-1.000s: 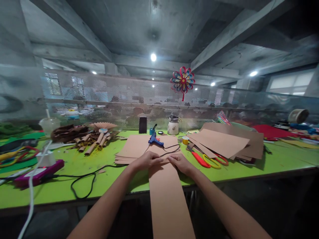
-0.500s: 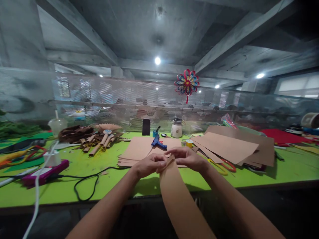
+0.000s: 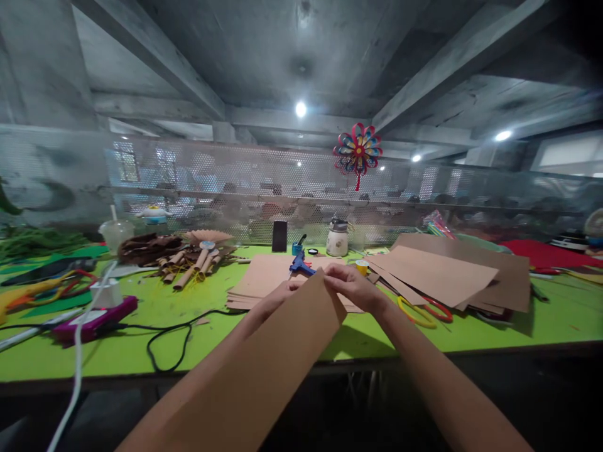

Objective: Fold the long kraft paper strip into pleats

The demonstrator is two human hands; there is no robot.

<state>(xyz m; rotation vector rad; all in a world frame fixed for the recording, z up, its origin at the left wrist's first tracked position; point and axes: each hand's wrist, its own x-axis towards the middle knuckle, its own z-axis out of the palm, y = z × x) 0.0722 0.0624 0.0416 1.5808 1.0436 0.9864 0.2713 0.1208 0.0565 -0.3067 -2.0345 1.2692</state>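
A long strip of brown kraft paper (image 3: pixel 264 364) slants from the bottom edge up to my hands over the table's front edge. At its far upper end, the thumb and fingers of my right hand (image 3: pixel 355 287) pinch the corner. My left hand (image 3: pixel 277 295) is closed on the strip's left side near that same end, and the paper hides part of its fingers. Just beyond my hands a blue hot glue gun (image 3: pixel 301 265) rests on a stack of brown paper sheets (image 3: pixel 257 276).
Larger brown sheets (image 3: pixel 443 270) and scissors with red and yellow handles (image 3: pixel 421 314) lie to the right. On the left are small paper rolls (image 3: pixel 191 269), a purple power strip (image 3: pixel 97 321) and a black cord (image 3: pixel 188 326). A patterned bottle (image 3: pixel 337 240) stands at the back.
The strip has swung from hanging toward the lower right to slanting toward the lower left, its broad face now covering part of my left hand and forearm.
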